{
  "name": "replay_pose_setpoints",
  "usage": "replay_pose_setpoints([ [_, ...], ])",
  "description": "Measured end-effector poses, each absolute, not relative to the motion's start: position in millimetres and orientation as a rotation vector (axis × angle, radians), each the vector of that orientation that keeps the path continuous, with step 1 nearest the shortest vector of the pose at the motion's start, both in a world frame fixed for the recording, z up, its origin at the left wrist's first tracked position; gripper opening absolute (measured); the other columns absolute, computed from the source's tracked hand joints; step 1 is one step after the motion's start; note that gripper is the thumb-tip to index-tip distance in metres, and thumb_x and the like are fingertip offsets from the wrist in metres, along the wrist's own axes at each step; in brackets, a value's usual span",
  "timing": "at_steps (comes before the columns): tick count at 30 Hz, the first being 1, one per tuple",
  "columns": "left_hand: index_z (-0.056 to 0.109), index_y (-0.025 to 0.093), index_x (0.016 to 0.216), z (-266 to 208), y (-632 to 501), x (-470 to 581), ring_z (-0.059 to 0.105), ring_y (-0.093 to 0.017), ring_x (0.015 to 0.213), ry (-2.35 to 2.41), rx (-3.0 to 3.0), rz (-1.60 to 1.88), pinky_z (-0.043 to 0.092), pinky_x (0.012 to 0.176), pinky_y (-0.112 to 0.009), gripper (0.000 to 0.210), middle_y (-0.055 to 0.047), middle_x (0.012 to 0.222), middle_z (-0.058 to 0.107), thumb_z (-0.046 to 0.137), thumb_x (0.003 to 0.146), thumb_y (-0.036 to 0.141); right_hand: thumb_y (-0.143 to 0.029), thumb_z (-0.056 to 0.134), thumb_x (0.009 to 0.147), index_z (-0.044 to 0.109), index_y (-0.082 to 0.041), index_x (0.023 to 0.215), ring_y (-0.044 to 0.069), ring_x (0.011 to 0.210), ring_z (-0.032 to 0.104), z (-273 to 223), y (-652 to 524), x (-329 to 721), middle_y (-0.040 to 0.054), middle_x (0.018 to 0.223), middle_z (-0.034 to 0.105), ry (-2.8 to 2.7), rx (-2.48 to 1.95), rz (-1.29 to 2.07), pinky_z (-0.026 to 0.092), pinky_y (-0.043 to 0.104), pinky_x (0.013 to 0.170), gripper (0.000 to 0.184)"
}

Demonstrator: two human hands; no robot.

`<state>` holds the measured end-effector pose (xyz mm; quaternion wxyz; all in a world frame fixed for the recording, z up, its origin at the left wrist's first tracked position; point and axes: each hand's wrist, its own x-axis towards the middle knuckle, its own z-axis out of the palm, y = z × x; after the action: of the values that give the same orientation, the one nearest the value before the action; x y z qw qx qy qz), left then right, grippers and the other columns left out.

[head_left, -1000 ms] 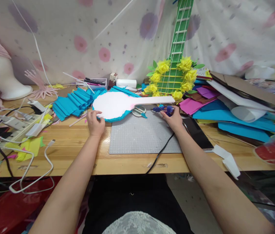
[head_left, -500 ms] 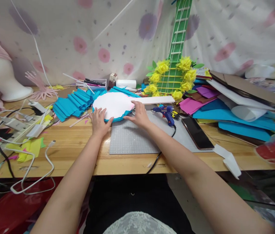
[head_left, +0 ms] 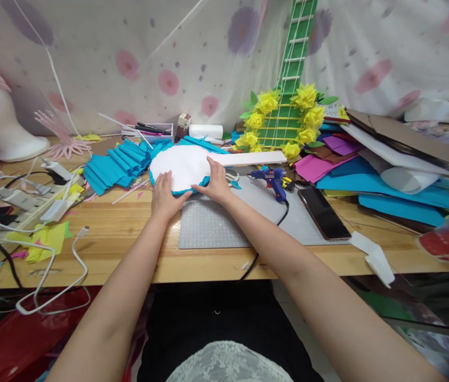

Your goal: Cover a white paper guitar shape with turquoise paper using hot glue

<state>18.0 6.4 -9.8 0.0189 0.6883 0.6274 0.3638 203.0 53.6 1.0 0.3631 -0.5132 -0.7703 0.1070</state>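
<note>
A white guitar-shaped board (head_left: 186,162) lies flat, with a long white neck (head_left: 250,158) pointing right. Blue crepe paper (head_left: 205,182) is wrapped along its rounded edge. My left hand (head_left: 165,199) grips the near left side, fingers on the white face and thumb along the front edge. At the near right side my right hand (head_left: 215,183) grips the same board, its thumb pressed on the blue edge close to the left thumb. A pleated length of blue crepe paper (head_left: 117,164) trails off to the left of the board.
On the grey cutting mat (head_left: 216,228) rest a blue glue gun (head_left: 274,181) and scissors (head_left: 232,178), with a phone (head_left: 323,213) to the right. Behind stands a green paper guitar (head_left: 288,114) with yellow flowers. Paper sheets (head_left: 391,175) pile up right; a power strip (head_left: 21,215) lies left.
My right hand has slid left along the board's near edge, bringing its thumb closer to the left thumb. More of the scissors shows behind it. The view has shifted slightly.
</note>
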Motion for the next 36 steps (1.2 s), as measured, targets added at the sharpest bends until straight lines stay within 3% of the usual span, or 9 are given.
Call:
replay_pose_setpoints([
  [7, 0.034, 0.014, 0.139, -8, 8, 28, 0.028, -0.034, 0.136, 2.061, 2.032, 1.134, 0.022, 0.111, -0.051, 0.089, -0.02, 0.142, 0.039, 0.066, 0.067, 0.056, -0.056, 0.066, 0.068, 0.024, -0.016, 0.144, 0.036, 0.127, 0.03, 5, 50, 198, 0.0204, 0.14, 0.03, -1.955, -1.372, 0.221, 0.028, 0.055, 0.103, 0.096],
  [21, 0.027, 0.023, 0.145, -8, 8, 40, 0.021, -0.036, 0.139, 2.036, 1.947, 1.165, 0.021, 0.11, -0.055, 0.092, -0.017, 0.146, 0.033, 0.069, 0.066, 0.043, -0.063, 0.059, 0.073, 0.031, -0.015, 0.141, 0.034, 0.124, 0.034, -4, 47, 195, 0.0205, 0.137, 0.032, -1.884, -1.416, 0.201, 0.032, 0.052, 0.103, 0.087],
  [28, 0.025, 0.023, 0.145, -12, 11, 37, 0.018, -0.033, 0.141, 1.953, 1.912, 1.191, 0.02, 0.111, -0.054, 0.084, -0.015, 0.148, 0.031, 0.063, 0.071, 0.033, -0.062, 0.048, 0.082, 0.035, -0.019, 0.139, 0.032, 0.124, 0.035, -4, 43, 192, 0.0186, 0.137, 0.033, -1.855, -1.422, 0.199, 0.032, 0.052, 0.103, 0.073],
  [36, 0.023, 0.025, 0.146, -15, 13, 31, 0.021, -0.029, 0.14, 1.882, 1.9, 1.289, 0.02, 0.113, -0.051, 0.076, -0.009, 0.149, 0.033, 0.055, 0.077, 0.028, -0.06, 0.049, 0.082, 0.039, -0.016, 0.136, 0.031, 0.126, 0.034, -3, 39, 193, 0.0178, 0.136, 0.037, -1.854, -1.417, 0.226, 0.031, 0.048, 0.104, 0.07],
])
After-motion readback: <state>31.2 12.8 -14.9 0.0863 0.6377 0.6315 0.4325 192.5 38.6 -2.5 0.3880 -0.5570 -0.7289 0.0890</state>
